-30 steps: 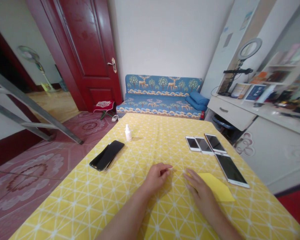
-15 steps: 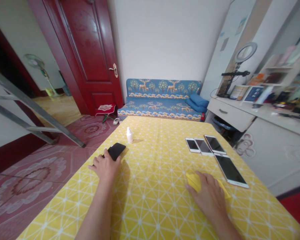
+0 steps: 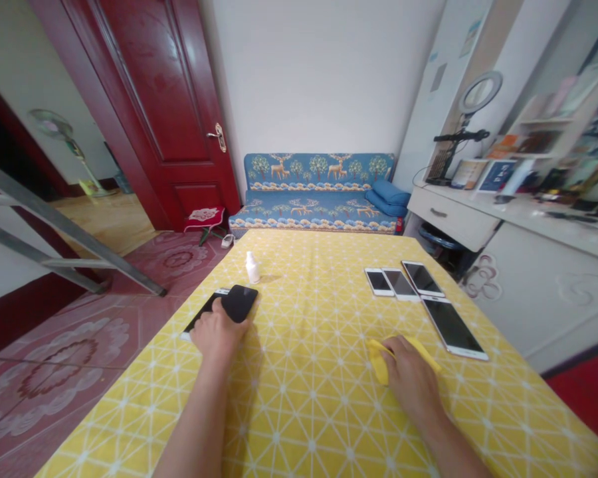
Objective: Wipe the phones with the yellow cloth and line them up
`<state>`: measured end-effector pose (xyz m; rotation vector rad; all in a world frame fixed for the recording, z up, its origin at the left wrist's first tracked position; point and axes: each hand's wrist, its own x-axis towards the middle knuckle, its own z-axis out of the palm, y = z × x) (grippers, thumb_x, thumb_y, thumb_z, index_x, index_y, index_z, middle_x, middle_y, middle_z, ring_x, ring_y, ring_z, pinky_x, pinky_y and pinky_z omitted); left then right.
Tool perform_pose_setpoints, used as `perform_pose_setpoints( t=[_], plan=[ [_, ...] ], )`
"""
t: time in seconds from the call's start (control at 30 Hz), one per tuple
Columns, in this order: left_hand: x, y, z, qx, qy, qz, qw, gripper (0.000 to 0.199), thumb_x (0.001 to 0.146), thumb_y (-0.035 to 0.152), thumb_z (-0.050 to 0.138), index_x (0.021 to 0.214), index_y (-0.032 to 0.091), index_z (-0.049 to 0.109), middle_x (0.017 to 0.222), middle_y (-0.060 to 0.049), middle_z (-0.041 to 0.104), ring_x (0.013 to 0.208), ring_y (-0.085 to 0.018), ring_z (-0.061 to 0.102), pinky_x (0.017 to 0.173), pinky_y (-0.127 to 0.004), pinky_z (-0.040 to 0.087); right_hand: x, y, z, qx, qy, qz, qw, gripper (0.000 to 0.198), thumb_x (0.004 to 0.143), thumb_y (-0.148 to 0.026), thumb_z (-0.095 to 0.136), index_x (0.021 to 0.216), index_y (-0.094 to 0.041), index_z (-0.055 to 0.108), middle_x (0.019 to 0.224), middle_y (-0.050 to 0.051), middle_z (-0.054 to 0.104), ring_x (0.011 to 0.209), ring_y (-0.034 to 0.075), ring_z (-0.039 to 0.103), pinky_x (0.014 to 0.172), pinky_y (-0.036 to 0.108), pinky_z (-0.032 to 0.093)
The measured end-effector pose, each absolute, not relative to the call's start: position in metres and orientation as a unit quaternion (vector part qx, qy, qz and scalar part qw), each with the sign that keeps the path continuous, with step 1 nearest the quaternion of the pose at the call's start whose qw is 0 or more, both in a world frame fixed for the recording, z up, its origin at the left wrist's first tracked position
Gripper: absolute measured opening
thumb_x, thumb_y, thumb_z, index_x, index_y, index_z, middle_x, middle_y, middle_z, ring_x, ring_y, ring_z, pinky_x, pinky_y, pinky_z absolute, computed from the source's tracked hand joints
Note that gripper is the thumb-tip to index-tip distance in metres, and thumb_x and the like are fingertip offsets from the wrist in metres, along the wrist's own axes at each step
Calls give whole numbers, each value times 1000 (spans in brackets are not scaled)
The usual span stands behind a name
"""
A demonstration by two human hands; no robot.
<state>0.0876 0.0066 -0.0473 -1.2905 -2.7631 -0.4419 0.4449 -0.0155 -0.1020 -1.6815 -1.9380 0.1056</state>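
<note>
My left hand [image 3: 220, 332] grips a black smartphone [image 3: 241, 303] at the table's left side, its fingers closed round the near edge. Partly under the hand lies a second, white-edged smartphone [image 3: 197, 322]; whether the two phones touch I cannot tell. On the right, my right hand [image 3: 411, 375] is closed on a bunched yellow cloth [image 3: 377, 361], just above or on the tabletop. A small white spray bottle [image 3: 252, 268] stands upright beyond the black phone.
Several phones lie screen up at the right: a small white one [image 3: 379, 281], another beside it [image 3: 401, 284], a third [image 3: 422, 277] and a large one [image 3: 455, 327]. A yellow patterned cloth [image 3: 299, 398] covers the table. Behind it stands a blue sofa [image 3: 309, 202].
The black phone has shifted right with my left hand, showing more of the white-edged phone. My right hand's fingers have closed and gathered up the yellow cloth. The view has turned slightly.
</note>
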Motion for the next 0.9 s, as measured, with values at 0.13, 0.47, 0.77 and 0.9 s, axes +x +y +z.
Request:
perform_pose_setpoints(
  t=[0.13, 0.47, 0.77, 0.9],
  plan=[
    [112, 14, -54, -476, -820, -311, -63, 81, 59, 48, 72, 130, 20, 43, 110, -16, 62, 100, -34, 60, 79, -41, 44, 429, -17, -104, -602, -653, 193, 416, 21, 85, -39, 47, 85, -21, 57, 75, 2, 63, 69, 21, 59, 64, 31, 42],
    [202, 0, -73, -290, -392, -526, -697, 41, 71, 42, 74, 99, 16, 57, 80, -3, 67, 66, -13, 63, 61, -24, 49, 412, 22, -109, -471, -270, 452, 708, 32, 64, -46, 71, 70, -22, 50, 64, -2, 61, 58, 16, 60, 54, 28, 49],
    [211, -2, -75, -207, -286, -466, -812, 55, 87, 50, 49, 122, 7, 55, 95, -17, 72, 85, -26, 69, 79, -38, 51, 392, 8, -90, -435, -329, 416, 728, 22, 80, -41, 65, 83, -20, 60, 83, 1, 68, 78, 16, 66, 74, 30, 53],
    [212, 0, -77, -202, -312, -498, -783, 55, 88, 56, 43, 103, 8, 65, 88, -14, 72, 83, -23, 69, 84, -37, 51, 369, -20, -81, -413, -624, 301, 591, 22, 91, -31, 50, 103, -24, 67, 101, 5, 71, 97, 22, 66, 88, 37, 52]
  ],
)
